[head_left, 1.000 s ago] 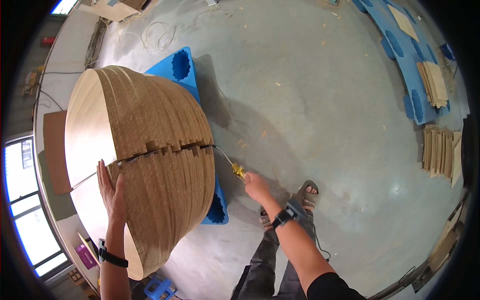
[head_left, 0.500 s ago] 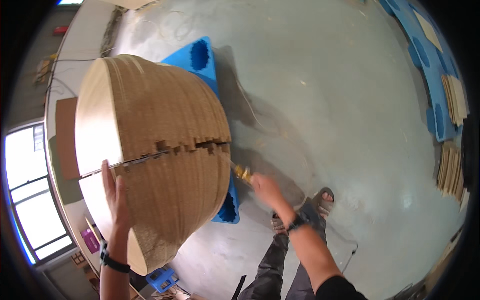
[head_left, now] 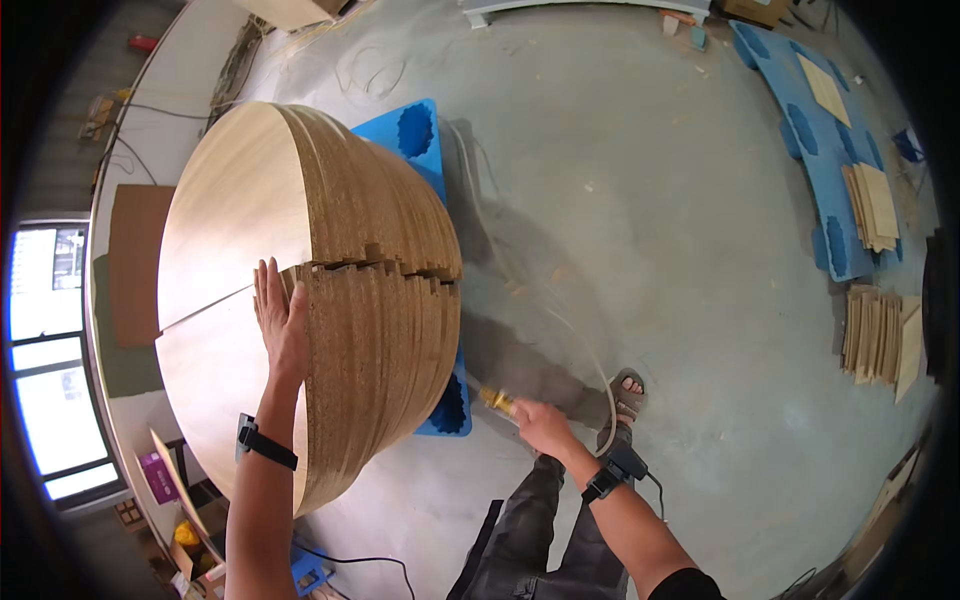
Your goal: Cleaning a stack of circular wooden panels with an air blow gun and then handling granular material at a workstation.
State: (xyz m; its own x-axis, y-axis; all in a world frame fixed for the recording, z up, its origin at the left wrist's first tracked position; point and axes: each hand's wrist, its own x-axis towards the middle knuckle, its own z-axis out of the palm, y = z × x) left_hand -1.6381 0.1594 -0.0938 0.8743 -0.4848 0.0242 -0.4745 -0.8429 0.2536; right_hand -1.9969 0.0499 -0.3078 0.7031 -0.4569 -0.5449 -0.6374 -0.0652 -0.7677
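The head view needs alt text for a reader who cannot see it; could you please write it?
A person's left hand lies on a large wood stack split by a seam, while the right hand holds a brass-coloured tool beside it. A blue pallet shows beneath the stack; another pallet, bearing thin boards, stands on the grey floor at upper right.

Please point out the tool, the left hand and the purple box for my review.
Tool [head_left: 495, 400]: head view, on its yellow fitting, slightly blurred.
Left hand [head_left: 284, 335]: head view, on the back of the hand.
Purple box [head_left: 157, 479]: head view, on its visible side.
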